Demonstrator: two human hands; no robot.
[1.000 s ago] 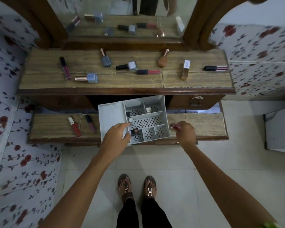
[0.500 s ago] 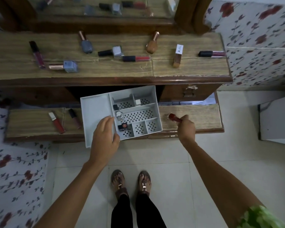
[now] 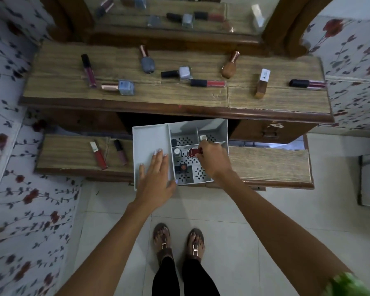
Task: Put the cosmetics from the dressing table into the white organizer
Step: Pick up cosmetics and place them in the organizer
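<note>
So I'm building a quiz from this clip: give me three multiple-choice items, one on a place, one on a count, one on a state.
1. Where is the red bottle?
A. top shelf
B. over the white organizer
C. floor

2. How many cosmetics lie on the lower shelf left of the organizer?
A. two
B. four
C. none

3. What is the left hand doing?
A. gripping a lipstick
B. hanging free
C. resting flat on the organizer

Answers: 1 B, the right hand holds it above the compartments. 2 A, two tubes lie there. 3 C, its fingers are spread on the big compartment.
</note>
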